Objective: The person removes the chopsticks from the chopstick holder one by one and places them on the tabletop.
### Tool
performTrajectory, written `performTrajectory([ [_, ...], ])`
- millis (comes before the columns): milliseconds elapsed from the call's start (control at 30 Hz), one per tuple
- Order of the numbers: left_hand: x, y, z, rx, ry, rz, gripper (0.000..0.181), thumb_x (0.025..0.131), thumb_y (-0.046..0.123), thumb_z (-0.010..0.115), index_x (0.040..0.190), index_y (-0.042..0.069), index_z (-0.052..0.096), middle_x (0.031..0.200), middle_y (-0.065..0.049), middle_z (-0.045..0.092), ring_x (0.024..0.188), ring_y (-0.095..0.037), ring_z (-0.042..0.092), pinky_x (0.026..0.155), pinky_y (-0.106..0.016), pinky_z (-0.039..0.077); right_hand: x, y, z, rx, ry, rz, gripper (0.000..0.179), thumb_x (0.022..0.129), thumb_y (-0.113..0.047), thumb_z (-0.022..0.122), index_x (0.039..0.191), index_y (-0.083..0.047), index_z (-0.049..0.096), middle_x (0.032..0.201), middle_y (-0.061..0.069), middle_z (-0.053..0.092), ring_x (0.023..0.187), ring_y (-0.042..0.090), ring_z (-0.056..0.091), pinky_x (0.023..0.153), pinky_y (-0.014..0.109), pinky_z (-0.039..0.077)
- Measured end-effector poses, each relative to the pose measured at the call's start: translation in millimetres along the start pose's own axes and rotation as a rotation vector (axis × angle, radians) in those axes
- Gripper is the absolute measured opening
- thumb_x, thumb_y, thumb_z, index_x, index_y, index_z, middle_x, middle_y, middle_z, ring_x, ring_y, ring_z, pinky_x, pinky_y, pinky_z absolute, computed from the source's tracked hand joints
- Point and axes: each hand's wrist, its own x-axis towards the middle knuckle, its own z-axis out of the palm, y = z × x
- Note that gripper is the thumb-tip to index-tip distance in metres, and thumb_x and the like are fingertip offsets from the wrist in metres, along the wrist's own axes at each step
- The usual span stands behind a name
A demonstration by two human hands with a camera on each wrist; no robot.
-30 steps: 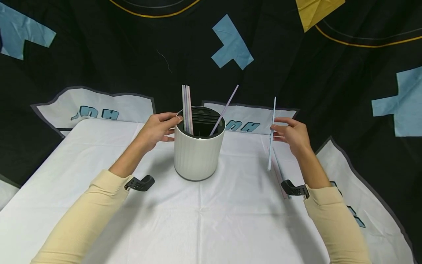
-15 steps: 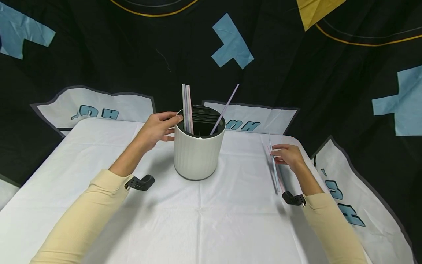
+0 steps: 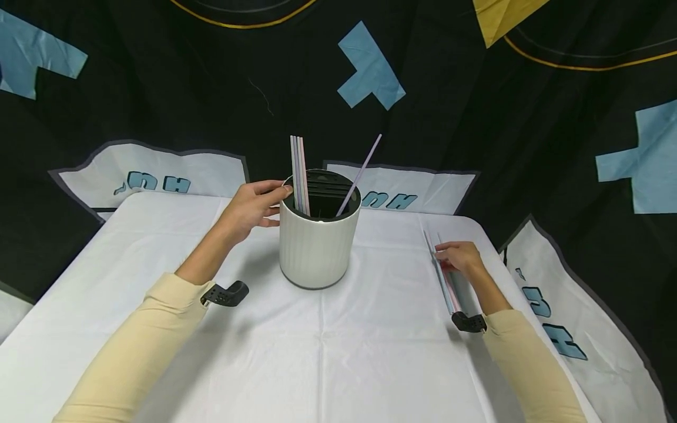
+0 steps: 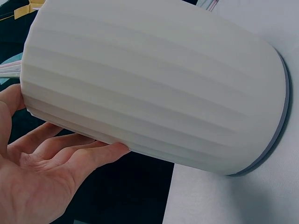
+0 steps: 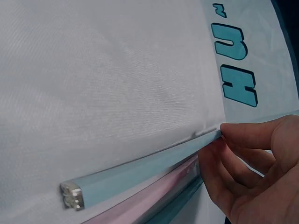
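Note:
A white ribbed round container [image 3: 317, 252] with a black slotted insert stands upright on the white cloth. My left hand [image 3: 251, 208] holds its left side, thumb at the rim and the other fingers along the ribbed wall. Several pale sticks [image 3: 299, 170] rise together from the insert's left part, and one lavender stick [image 3: 362, 171] leans right. Over on the right, my right hand [image 3: 459, 258] pinches a light-blue stick [image 5: 145, 168] low over the cloth. Beside that stick lie a pink stick [image 5: 138, 200] and a teal one [image 5: 180, 198], partly behind my fingers in the right wrist view.
The white cloth [image 3: 264, 364] covers the table, whose right edge runs close to my right forearm. A black printed backdrop [image 3: 211, 76] hangs behind. Each wrist wears a black strap mount, the left one [image 3: 227, 294] below the container's left side.
My right hand has come down with the light-blue stick, from upright above the table to lying low beside the other sticks. The left hand and container have stayed in place.

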Motion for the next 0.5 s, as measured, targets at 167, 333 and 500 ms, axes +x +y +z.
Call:
performTrajectory([
  [167,0.4,-2.3,-0.5,-0.009,0.0,0.005,0.062,0.101,0.035,0.062,0.153,0.005,0.042,0.153,-0.014,0.049,0.134,-0.037,0.056,0.099,-0.05,0.055,-0.7,1.4,0.1,-0.025,0.006,-0.002,0.041,0.098,-0.011,0.063,0.134,0.009,0.06,0.131,0.029,0.06,0.077,0.004,0.064,0.075,0.024,0.061],
  [333,0.1,-3.6,-1.1,-0.014,-0.003,0.004,0.062,0.101,0.035,0.062,0.152,0.005,0.043,0.153,-0.014,0.05,0.133,-0.038,0.056,0.099,-0.049,0.056,-1.4,-1.2,-3.4,-0.073,0.04,-0.003,0.039,0.098,-0.015,0.063,0.13,0.008,0.064,0.121,0.025,0.067,0.074,0.006,0.065,0.068,0.018,0.059],
  [500,1.4,-3.2,0.4,-0.012,0.004,0.011,0.061,0.101,0.034,0.062,0.152,0.006,0.043,0.153,-0.014,0.049,0.133,-0.039,0.056,0.099,-0.051,0.055,-4.8,-16.1,-5.4,-0.042,0.045,-0.049,0.038,0.098,-0.016,0.063,0.129,0.007,0.064,0.122,0.025,0.068,0.076,0.008,0.069,0.072,0.022,0.061],
])
